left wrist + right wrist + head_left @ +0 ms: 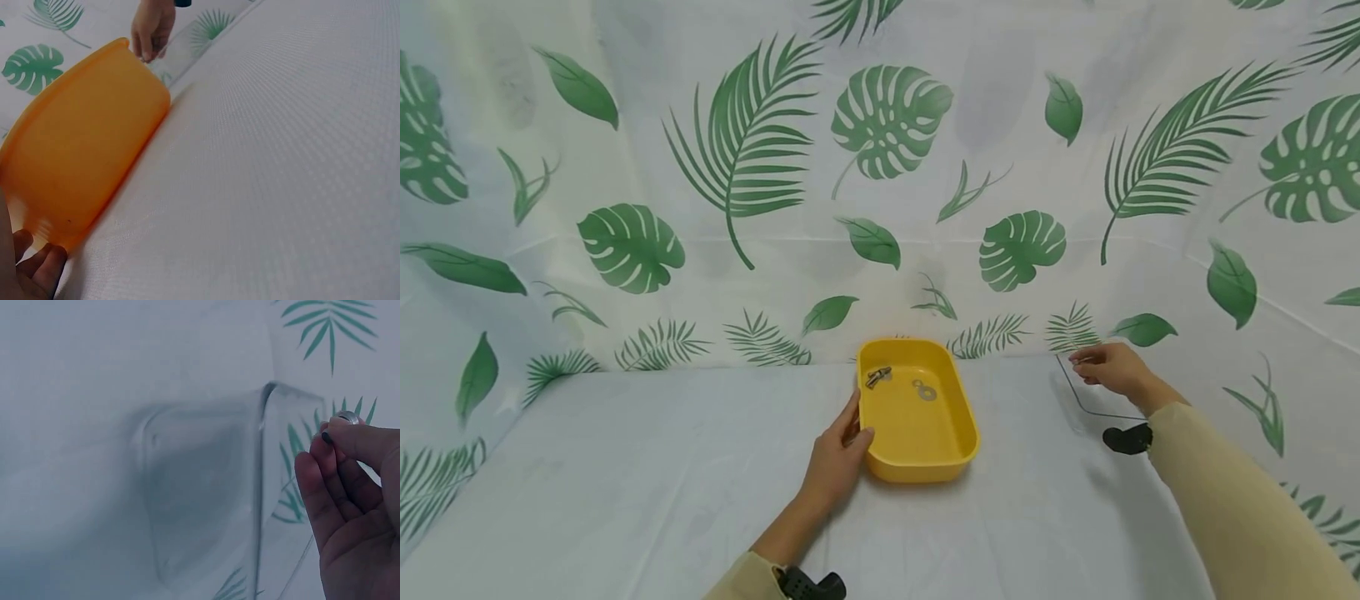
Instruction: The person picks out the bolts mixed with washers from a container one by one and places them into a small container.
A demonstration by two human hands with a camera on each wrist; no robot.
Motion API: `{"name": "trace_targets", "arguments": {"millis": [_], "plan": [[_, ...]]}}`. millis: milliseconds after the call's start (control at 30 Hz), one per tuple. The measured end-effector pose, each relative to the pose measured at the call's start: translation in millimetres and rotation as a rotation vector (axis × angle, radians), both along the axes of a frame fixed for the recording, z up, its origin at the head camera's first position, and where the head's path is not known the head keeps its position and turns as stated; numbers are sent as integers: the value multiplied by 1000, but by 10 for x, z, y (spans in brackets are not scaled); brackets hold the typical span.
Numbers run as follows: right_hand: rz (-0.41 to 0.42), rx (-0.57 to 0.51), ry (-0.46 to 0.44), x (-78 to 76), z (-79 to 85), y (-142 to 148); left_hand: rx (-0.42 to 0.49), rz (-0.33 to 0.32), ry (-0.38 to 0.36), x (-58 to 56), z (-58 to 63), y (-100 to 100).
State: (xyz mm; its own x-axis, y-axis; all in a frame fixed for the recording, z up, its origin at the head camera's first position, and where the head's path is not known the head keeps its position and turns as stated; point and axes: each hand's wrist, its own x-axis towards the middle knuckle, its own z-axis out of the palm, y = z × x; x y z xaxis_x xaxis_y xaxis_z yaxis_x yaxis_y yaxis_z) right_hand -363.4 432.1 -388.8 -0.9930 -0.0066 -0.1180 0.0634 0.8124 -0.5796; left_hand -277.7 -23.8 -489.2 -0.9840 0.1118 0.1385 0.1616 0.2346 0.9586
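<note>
My left hand [837, 462] grips the yellow plastic tray [917, 462] at its near left side, thumb at the rim and fingers against the outer wall. Inside the tray lie a few metal bolt-like pieces [877, 377] and some flat washers [927, 392]. Off to the right, my right hand [1112, 368] pinches a small silvery round metal piece [348, 417] between thumb and fingertips. A small dark tip shows beside it; its exact kind I cannot tell. That hand is over a clear see-through box [258, 487], whose edge shows as a thin dark line in the head view.
A white cloth [700, 467] covers the table. Behind it rises a white backdrop [925, 225] printed with green leaves, right at the far edges of the tray and the clear box.
</note>
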Motion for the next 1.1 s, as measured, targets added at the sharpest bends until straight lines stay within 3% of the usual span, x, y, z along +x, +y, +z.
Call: {"name": "trace_targets", "arguments": {"millis": [233,367,500,700,933,1100], "plan": [[3,9,-54,88,-230,133,-3,-20,-21,47,-129,-7],[14,40,-54,52,-317,162,4,-19,-13,57,-159,-16],[45,92,-44,-47,-345,142,-1,0,-1,34,-116,-44],[4,176,-60,-112,-353,165,-11,-24,-4,-46,-39,-33],[-64,128,-106,-45,-395,203,-7,-32,-16,-31,-28,-4],[-47,103,-95,-71,-390,126,-21,-23,-3,-41,-31,-24]]}}
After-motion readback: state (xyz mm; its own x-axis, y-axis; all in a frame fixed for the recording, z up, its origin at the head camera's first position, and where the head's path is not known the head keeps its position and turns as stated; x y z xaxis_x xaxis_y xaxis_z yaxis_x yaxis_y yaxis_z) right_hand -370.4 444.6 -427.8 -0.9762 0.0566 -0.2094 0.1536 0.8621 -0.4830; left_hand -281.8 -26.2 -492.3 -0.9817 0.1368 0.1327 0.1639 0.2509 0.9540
